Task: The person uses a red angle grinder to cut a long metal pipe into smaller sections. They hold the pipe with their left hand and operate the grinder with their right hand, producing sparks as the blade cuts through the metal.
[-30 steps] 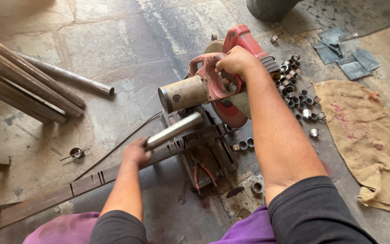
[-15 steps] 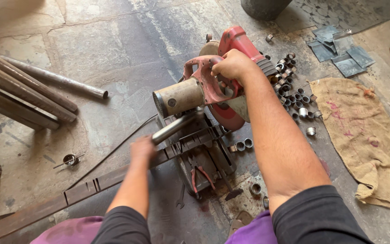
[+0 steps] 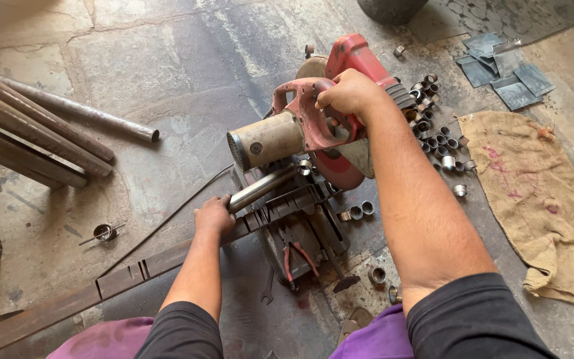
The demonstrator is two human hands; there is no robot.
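- The right hand (image 3: 350, 93) is closed around the red handle of a chop saw (image 3: 313, 126), fingers wrapped tight over the grip
- The saw sits on the stone floor (image 3: 167, 60); its red blade guard points away from the person and its grey motor housing points left
- The left hand (image 3: 212, 216) grips the near end of a shiny metal tube (image 3: 260, 187), fingers curled over it
- The tube lies across the saw's base, running up and to the right until it passes under the motor housing (the far end is hidden there)
- A long rusty flat bar (image 3: 121, 279) stretches from the saw base toward the lower left
- A heap of short cut rings (image 3: 436, 129) lies just right of the saw, with a few more beside the base
- Red-handled pliers (image 3: 297, 256) rest on the dark base near the person
- A burlap sack (image 3: 539, 199) is spread on the floor at right, with grey metal plates (image 3: 506, 66) beyond it
- Several long pipes (image 3: 34, 133) lie at far left, well apart from the saw
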